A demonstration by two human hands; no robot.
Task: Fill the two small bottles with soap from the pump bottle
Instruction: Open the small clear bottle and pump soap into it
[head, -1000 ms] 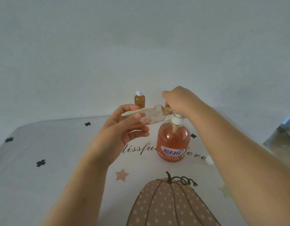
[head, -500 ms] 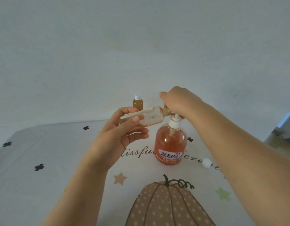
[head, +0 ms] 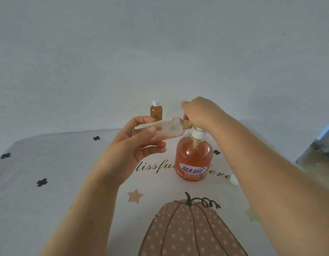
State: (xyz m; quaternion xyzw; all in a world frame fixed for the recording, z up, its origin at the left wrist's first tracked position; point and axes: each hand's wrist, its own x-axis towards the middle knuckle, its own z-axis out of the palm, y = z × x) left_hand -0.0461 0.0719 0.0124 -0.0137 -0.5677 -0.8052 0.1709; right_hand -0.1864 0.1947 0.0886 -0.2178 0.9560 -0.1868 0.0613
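An orange pump bottle (head: 193, 157) with a white pump collar stands at the table's middle. My right hand (head: 198, 112) lies closed over the pump head and hides it. My left hand (head: 139, 143) grips a clear small bottle (head: 171, 131), held nearly sideways in the air with its open neck against the pump spout. A thin streak of soap runs along the bottle's upper side. A second small bottle (head: 156, 111), full of amber soap and closed with a white cap, stands upright behind my left hand near the table's far edge.
A loose white cap (head: 233, 180) lies on the tablecloth (head: 49, 182) right of the pump bottle, partly hidden by my right forearm. The cloth has a pumpkin print and lettering. A plain wall is behind; the table's right edge drops off near a dark object (head: 320, 150).
The view has shifted slightly. My right hand stays on the pump head, which sits a little lower than half a second ago. The clear bottle stays at the spout.
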